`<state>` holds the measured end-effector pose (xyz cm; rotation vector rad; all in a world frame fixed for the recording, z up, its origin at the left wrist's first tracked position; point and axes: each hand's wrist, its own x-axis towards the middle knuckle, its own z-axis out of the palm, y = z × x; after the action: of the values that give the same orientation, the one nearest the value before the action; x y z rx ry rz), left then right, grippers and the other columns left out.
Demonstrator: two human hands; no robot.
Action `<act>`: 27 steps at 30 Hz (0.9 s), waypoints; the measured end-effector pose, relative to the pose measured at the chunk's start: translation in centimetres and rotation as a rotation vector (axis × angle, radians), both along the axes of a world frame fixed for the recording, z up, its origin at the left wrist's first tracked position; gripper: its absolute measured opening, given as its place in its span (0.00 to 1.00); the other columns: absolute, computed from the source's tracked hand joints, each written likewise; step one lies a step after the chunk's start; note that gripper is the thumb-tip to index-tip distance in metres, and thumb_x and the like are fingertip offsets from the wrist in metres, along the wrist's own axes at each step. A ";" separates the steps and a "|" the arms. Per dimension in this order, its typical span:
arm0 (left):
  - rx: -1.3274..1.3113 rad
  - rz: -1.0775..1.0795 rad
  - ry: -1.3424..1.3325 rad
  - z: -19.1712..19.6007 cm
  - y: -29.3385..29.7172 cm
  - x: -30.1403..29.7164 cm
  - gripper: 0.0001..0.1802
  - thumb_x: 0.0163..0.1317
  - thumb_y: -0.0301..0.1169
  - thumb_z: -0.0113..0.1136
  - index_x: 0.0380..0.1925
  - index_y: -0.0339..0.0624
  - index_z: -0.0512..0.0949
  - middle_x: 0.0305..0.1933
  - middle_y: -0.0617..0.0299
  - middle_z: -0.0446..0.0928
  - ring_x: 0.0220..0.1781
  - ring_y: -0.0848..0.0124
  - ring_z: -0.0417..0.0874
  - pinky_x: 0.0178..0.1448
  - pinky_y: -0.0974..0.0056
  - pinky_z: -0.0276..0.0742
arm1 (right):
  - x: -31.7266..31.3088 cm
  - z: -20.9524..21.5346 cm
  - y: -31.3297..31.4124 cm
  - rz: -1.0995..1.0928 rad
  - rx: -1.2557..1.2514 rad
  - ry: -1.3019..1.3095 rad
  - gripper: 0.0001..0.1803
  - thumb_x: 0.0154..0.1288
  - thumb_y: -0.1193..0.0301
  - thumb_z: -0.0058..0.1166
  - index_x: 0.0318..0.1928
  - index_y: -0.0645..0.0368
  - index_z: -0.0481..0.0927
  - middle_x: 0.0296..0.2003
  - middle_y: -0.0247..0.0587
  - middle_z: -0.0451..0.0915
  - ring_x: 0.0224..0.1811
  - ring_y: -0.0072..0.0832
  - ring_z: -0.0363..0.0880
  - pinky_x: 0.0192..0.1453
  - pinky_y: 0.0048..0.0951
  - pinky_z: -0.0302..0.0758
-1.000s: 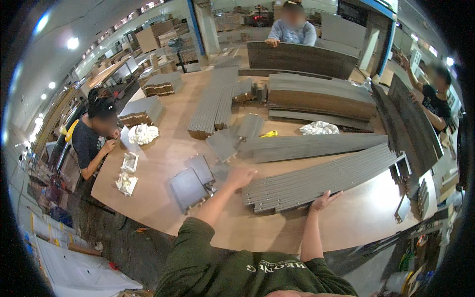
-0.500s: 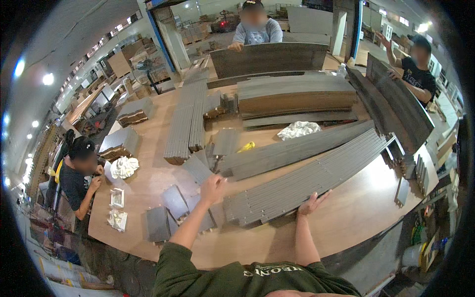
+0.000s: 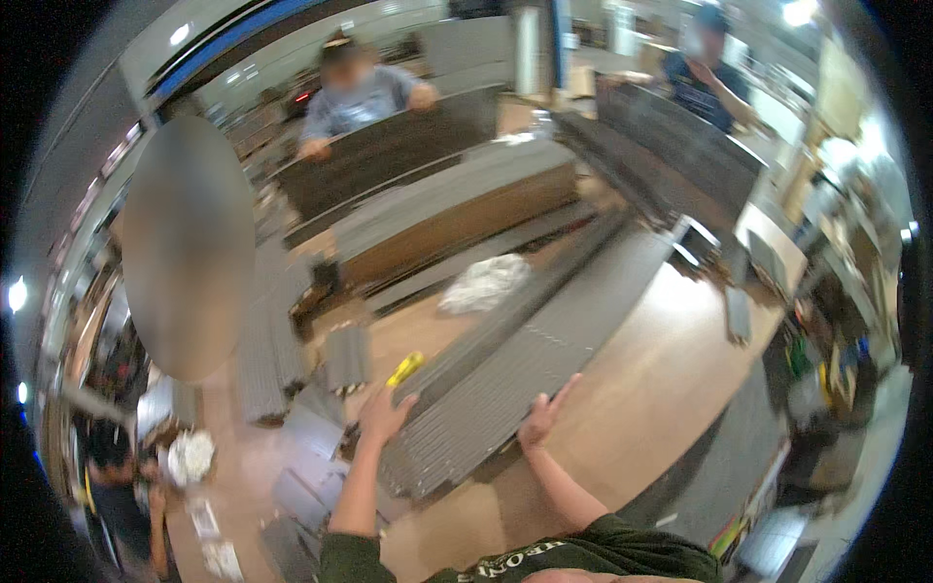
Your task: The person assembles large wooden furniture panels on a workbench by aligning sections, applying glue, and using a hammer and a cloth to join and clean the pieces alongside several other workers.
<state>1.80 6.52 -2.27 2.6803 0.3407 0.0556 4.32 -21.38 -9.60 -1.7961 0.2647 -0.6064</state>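
A row of long grey slats (image 3: 486, 398) lies side by side on the table before me, slanting from near left to far right. My left hand (image 3: 385, 418) rests at the left side of the row with its thumb spread away from the fingers. Along the right long edge, my right hand (image 3: 546, 418) presses with its fingers stretched out. A darker long board (image 3: 515, 306) lies against the row's far side. Just beyond my left fingertips is a small yellow object (image 3: 405, 369), too blurred to name.
A stack of wide boards (image 3: 457, 214) and a crumpled white cloth (image 3: 486, 284) lie farther back. Small grey panels (image 3: 311, 437) lie left. Co-workers at the far side hold dark panels (image 3: 389, 151); another person (image 3: 121, 486) works at the left. The wooden tabletop (image 3: 641, 389) shows at right.
The whole view has swung and tilted. My left hand has moved from above the small panels to the slats' left side. My right hand stays along their near edge.
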 end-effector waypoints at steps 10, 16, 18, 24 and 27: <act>0.144 -0.054 -0.149 -1.0 -0.6 -2.4 0.37 0.52 0.54 0.60 0.53 0.37 0.67 0.51 0.45 0.71 0.56 0.48 0.70 0.60 0.47 0.62 | -2.4 -0.2 4.5 0.073 0.083 -0.030 0.43 0.67 0.57 0.35 0.70 0.72 0.33 0.71 0.64 0.31 0.75 0.52 0.27 0.75 0.44 0.25; 0.300 -0.008 -0.167 -1.1 1.6 2.1 0.37 0.56 0.58 0.55 0.55 0.40 0.67 0.54 0.45 0.71 0.57 0.49 0.69 0.63 0.45 0.56 | -0.4 0.0 9.8 0.034 0.066 -0.015 0.46 0.63 0.63 0.47 0.70 0.69 0.34 0.71 0.62 0.32 0.74 0.53 0.31 0.75 0.46 0.29; 0.259 -0.003 -0.143 -1.0 2.5 3.1 0.37 0.57 0.59 0.53 0.58 0.44 0.66 0.56 0.46 0.70 0.61 0.50 0.67 0.64 0.43 0.54 | 0.4 0.2 10.5 0.040 0.110 -0.032 0.47 0.62 0.62 0.48 0.70 0.70 0.35 0.71 0.61 0.31 0.75 0.52 0.29 0.75 0.45 0.29; 0.252 0.111 -0.102 -1.4 2.0 3.1 0.38 0.57 0.60 0.52 0.59 0.45 0.66 0.60 0.48 0.67 0.65 0.49 0.63 0.69 0.40 0.47 | 0.5 -0.6 6.7 0.193 0.201 -0.006 0.50 0.58 0.60 0.57 0.71 0.65 0.40 0.71 0.58 0.39 0.74 0.49 0.37 0.75 0.45 0.36; 0.214 0.137 -0.148 -1.6 2.1 2.6 0.38 0.55 0.61 0.55 0.57 0.45 0.69 0.59 0.49 0.70 0.64 0.52 0.65 0.69 0.39 0.47 | 6.9 1.6 0.7 -0.020 0.290 -0.025 0.46 0.59 0.63 0.55 0.71 0.64 0.43 0.71 0.56 0.41 0.75 0.45 0.38 0.76 0.42 0.37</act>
<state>4.42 8.58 -3.85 2.8371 0.4961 0.3492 11.24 -20.72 -7.96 -1.5072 0.3357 -0.5731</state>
